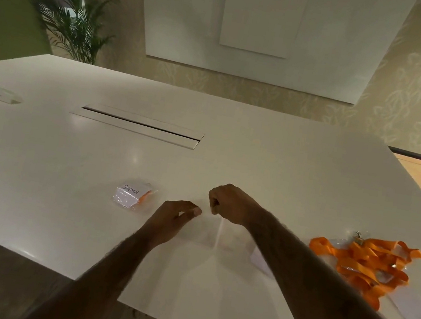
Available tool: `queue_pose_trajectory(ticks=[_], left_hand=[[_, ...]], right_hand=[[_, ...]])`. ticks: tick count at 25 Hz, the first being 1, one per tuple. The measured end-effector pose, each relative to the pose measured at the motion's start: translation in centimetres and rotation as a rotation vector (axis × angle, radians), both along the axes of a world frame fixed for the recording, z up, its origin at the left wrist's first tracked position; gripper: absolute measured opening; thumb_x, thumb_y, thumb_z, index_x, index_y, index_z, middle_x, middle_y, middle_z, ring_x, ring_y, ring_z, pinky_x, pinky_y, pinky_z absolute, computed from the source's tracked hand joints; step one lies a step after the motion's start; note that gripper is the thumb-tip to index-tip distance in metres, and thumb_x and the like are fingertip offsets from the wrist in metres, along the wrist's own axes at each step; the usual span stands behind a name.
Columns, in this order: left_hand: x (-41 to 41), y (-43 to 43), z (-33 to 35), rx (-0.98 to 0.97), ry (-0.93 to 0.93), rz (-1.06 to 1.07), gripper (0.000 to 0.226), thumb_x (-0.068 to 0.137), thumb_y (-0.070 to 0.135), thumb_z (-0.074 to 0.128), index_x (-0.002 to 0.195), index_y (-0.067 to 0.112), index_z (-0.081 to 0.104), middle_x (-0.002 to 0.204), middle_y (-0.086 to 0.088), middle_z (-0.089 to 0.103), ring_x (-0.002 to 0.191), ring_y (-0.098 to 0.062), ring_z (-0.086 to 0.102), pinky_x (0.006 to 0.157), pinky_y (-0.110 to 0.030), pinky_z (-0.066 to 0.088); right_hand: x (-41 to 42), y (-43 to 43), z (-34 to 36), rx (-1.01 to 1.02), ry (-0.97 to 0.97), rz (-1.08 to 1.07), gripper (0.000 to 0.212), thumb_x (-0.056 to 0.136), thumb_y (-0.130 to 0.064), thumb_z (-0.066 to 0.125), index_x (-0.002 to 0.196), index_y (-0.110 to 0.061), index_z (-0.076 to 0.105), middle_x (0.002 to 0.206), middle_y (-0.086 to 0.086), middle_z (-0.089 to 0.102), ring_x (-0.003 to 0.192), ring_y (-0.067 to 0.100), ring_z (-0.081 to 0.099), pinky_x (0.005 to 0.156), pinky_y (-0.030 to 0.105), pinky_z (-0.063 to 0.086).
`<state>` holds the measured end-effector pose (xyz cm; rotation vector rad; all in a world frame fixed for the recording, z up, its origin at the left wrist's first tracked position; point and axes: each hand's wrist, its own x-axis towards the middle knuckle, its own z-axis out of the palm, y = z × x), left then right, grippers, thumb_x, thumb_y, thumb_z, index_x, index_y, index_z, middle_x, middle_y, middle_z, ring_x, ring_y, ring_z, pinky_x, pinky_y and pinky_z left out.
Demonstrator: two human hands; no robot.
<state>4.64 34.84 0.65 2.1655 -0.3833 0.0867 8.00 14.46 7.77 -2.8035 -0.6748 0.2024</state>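
On the white table (259, 153), a clear badge sleeve (208, 237) is pinched by the left hand (170, 221) and gripped by the curled right hand (230, 203); orange lanyards (363, 260) are piled nearby.

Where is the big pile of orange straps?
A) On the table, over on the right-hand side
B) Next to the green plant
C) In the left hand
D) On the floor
A: the orange straps lie in a tangled heap on the white table, out to the side of the right hand, which is not touching them.
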Motion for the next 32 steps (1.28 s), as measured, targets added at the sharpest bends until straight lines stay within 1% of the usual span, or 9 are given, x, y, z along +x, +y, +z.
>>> queue_pose_trajectory(ticks=[4, 7, 12, 14, 17, 20, 24, 29, 32], left_hand=[[0.4, 0.3, -0.4, -0.070, 0.005, 0.004, 0.072, 0.091, 0.075, 0.037, 0.078, 0.009, 0.064, 0.068, -0.001, 0.061, 0.065, -0.008, 0.051, 0.064, -0.031, 0.041], [0.4, 0.5, -0.5, -0.140, 0.029, -0.016, 0.041, 0.100, 0.046, 0.043, 0.089, 0.027, 0.078, 0.088, 0.003, 0.076, 0.084, -0.013, 0.068, 0.081, -0.033, 0.050], [0.6, 0.9, -0.9, -0.108, -0.001, -0.031, 0.027, 0.097, 0.030, 0.049, 0.106, 0.036, 0.074, 0.097, 0.014, 0.075, 0.093, -0.007, 0.069, 0.083, -0.029, 0.051], [0.6, 1.0, -1.2, -0.048, -0.021, -0.022, 0.029, 0.094, 0.042, 0.059, 0.121, 0.038, 0.066, 0.110, 0.028, 0.069, 0.110, 0.005, 0.063, 0.092, -0.021, 0.051], [0.2, 1.0, -1.7, -0.010, -0.050, 0.047, 0.071, 0.073, 0.066, 0.073, 0.134, 0.040, 0.048, 0.127, 0.027, 0.054, 0.120, 0.009, 0.049, 0.098, -0.016, 0.042], [0.0, 1.0, -2.1, 0.024, -0.156, 0.222, 0.079, 0.051, 0.072, 0.081, 0.109, 0.037, 0.041, 0.110, 0.020, 0.044, 0.102, -0.001, 0.044, 0.080, -0.011, 0.036], [0.1, 1.7, -2.6, 0.097, -0.167, 0.321, 0.058, 0.056, 0.066, 0.084, 0.077, 0.029, 0.046, 0.079, 0.014, 0.051, 0.074, -0.006, 0.047, 0.060, -0.022, 0.036], [-0.1, 1.6, -2.4, 0.202, -0.249, 0.229, 0.019, 0.081, 0.036, 0.079, 0.082, 0.028, 0.062, 0.083, 0.014, 0.061, 0.083, -0.009, 0.054, 0.077, -0.036, 0.052], [-0.1, 1.4, -2.1, 0.216, -0.327, 0.191, 0.020, 0.080, 0.032, 0.080, 0.090, 0.027, 0.064, 0.092, 0.013, 0.060, 0.086, -0.009, 0.052, 0.079, -0.029, 0.049]], right_hand=[[0.4, 0.3, 0.2, -0.004, 0.035, 0.028, 0.018, 0.092, -0.008, 0.053, 0.086, -0.011, 0.069, 0.094, -0.001, 0.069, 0.083, 0.013, 0.058, 0.072, 0.026, 0.044], [0.4, 0.4, 0.2, -0.006, 0.023, 0.032, 0.022, 0.090, -0.004, 0.049, 0.092, -0.008, 0.071, 0.102, 0.002, 0.071, 0.085, 0.013, 0.058, 0.074, 0.024, 0.042], [0.4, 0.4, 0.5, -0.001, -0.021, -0.032, 0.017, 0.084, -0.004, 0.056, 0.083, -0.016, 0.069, 0.085, -0.009, 0.066, 0.077, 0.013, 0.061, 0.063, 0.028, 0.047], [0.4, 0.3, 0.4, 0.009, -0.023, -0.035, 0.013, 0.084, -0.005, 0.060, 0.081, -0.015, 0.067, 0.076, -0.013, 0.061, 0.073, 0.011, 0.060, 0.060, 0.027, 0.046], [0.6, 0.2, 0.3, 0.031, 0.000, -0.026, 0.009, 0.084, -0.009, 0.068, 0.078, -0.014, 0.063, 0.078, -0.010, 0.065, 0.070, 0.010, 0.057, 0.056, 0.025, 0.040], [0.8, 0.2, 0.4, 0.065, 0.023, -0.046, 0.014, 0.083, -0.013, 0.072, 0.075, -0.015, 0.061, 0.077, -0.008, 0.065, 0.067, 0.009, 0.055, 0.056, 0.026, 0.040], [1.2, 0.0, 0.7, 0.151, 0.035, -0.082, 0.017, 0.081, -0.014, 0.077, 0.076, -0.009, 0.062, 0.077, -0.006, 0.064, 0.064, 0.008, 0.053, 0.057, 0.027, 0.043], [1.3, -0.3, 1.3, 0.172, 0.057, -0.086, 0.017, 0.081, -0.013, 0.078, 0.078, -0.007, 0.063, 0.075, -0.005, 0.063, 0.062, 0.009, 0.052, 0.055, 0.023, 0.039], [1.2, -0.6, 1.7, 0.177, 0.051, -0.086, 0.016, 0.081, -0.015, 0.079, 0.078, -0.008, 0.064, 0.081, 0.001, 0.068, 0.065, 0.012, 0.054, 0.058, 0.027, 0.042]])
